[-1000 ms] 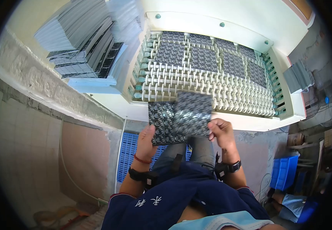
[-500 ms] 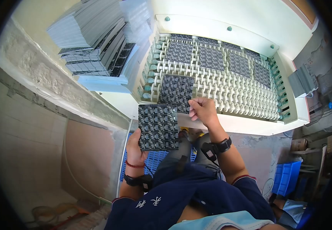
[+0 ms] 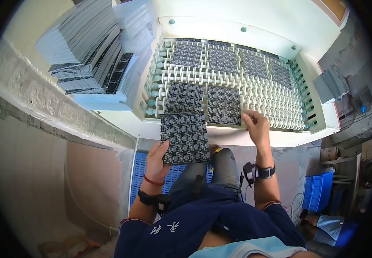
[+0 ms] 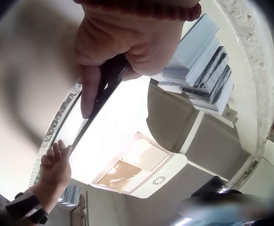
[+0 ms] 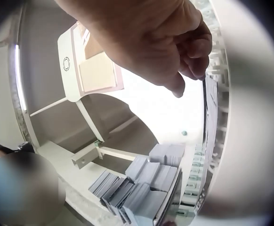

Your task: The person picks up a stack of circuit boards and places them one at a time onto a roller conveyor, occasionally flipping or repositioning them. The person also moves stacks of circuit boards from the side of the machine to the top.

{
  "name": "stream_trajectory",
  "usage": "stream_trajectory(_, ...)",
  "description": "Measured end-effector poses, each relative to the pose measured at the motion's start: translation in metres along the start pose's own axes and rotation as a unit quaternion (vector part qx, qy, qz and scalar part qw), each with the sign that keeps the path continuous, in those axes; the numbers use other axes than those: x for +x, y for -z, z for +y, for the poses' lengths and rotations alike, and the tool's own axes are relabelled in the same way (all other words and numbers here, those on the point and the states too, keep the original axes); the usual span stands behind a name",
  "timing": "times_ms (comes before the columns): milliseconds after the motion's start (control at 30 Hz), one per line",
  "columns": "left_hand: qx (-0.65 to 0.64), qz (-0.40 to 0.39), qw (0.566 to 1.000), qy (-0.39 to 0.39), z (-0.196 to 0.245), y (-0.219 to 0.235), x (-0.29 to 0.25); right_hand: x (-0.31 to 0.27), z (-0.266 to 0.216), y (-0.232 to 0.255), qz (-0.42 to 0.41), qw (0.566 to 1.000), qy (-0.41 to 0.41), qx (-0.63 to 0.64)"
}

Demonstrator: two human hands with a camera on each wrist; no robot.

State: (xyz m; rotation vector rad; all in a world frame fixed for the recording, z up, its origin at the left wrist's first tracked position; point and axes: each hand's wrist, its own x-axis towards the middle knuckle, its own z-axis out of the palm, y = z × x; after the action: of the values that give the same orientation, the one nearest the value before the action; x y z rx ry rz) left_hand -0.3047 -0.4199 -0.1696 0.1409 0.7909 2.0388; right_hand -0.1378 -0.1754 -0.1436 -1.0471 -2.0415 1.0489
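My left hand (image 3: 157,155) grips a stack of dark circuit board panels (image 3: 186,139) by its left side, the thumb over the top face. In the left wrist view the panels (image 4: 109,77) show edge-on between thumb and fingers. Two more panels lie on the near rollers: one (image 3: 185,95) partly hidden behind the held stack, the other (image 3: 224,105) to its right. My right hand (image 3: 257,128) is beside that second panel, fingertips right at its right edge. In the right wrist view its fingers are loosely bent and the thumb stands apart from them.
The white roller conveyor (image 3: 272,99) carries rows of panels (image 3: 222,59) farther back. Piles of panels and pale sheets (image 3: 91,56) stand on the left ledge. Another stack (image 3: 330,84) sits at the right end. A blue crate (image 3: 318,191) is at lower right.
The right hand laid one panel on the left of the rollers, then a second one beside it. It has moved right. The left hand keeps holding the stack.
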Motion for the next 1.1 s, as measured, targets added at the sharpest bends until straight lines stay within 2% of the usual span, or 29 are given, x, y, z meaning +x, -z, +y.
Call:
stream_trajectory(67, 0.022, -0.001, 1.000, 0.009, -0.005, -0.012, 0.006, -0.019, -0.011, -0.003, -0.093, 0.988, -0.037, 0.120)
stream_trajectory(133, 0.041, -0.025, 0.999, 0.007, -0.016, -0.013, 0.014, -0.037, -0.022, -0.016, -0.232, 0.933, -0.146, 0.234)
stream_trajectory(200, 0.048, -0.035, 0.998, 0.021, -0.024, -0.018, 0.020, -0.052, -0.009, -0.033, -0.259, 0.919, -0.145, 0.261)
stream_trajectory(267, 0.051, -0.036, 0.998, 0.025, -0.026, -0.025, 0.022, -0.049, -0.004, -0.029, -0.224, 0.918, -0.154, 0.289)
stream_trajectory(333, 0.031, -0.083, 0.995, 0.037, -0.025, -0.023, 0.022, -0.040, -0.001, -0.013, -0.139, 0.919, -0.187, 0.320)
stream_trajectory(400, 0.037, -0.063, 0.997, 0.035, -0.023, -0.025, 0.020, -0.021, 0.011, 0.012, -0.073, 0.940, -0.131, 0.306)
stream_trajectory(533, 0.036, -0.022, 0.999, 0.030, -0.020, -0.020, 0.017, 0.024, 0.041, 0.075, 0.028, 0.979, -0.108, 0.171)
stream_trajectory(633, 0.033, -0.024, 0.999, 0.026, -0.021, -0.015, 0.015, 0.044, 0.058, 0.097, 0.046, 0.993, -0.113, 0.001)
stream_trajectory(733, 0.037, -0.015, 0.999, 0.022, -0.021, -0.015, 0.014, 0.049, 0.066, 0.119, 0.080, 0.991, -0.083, -0.068)
stream_trajectory(800, 0.017, -0.015, 0.999, 0.032, -0.018, -0.012, 0.010, 0.053, 0.078, 0.144, 0.112, 0.991, -0.070, -0.033)
stream_trajectory(833, 0.019, -0.010, 0.999, 0.038, -0.017, -0.011, 0.004, 0.052, 0.087, 0.158, 0.113, 0.989, -0.095, -0.027)
stream_trajectory(900, -0.047, 0.048, 0.997, 0.039, -0.018, -0.012, 0.005, 0.059, 0.105, 0.186, 0.122, 0.986, -0.116, -0.020)
stream_trajectory(1000, -0.049, -0.008, 0.997, 0.053, -0.014, -0.013, 0.003, 0.062, 0.128, 0.202, 0.116, 0.981, -0.149, -0.045)
stream_trajectory(1067, -0.058, 0.011, 0.997, 0.051, -0.022, -0.007, 0.008, 0.057, 0.137, 0.201, 0.163, 0.956, -0.005, -0.242)
stream_trajectory(1100, -0.063, 0.032, 0.996, 0.050, -0.024, -0.004, 0.009, 0.047, 0.116, 0.189, 0.162, 0.960, -0.011, -0.226)
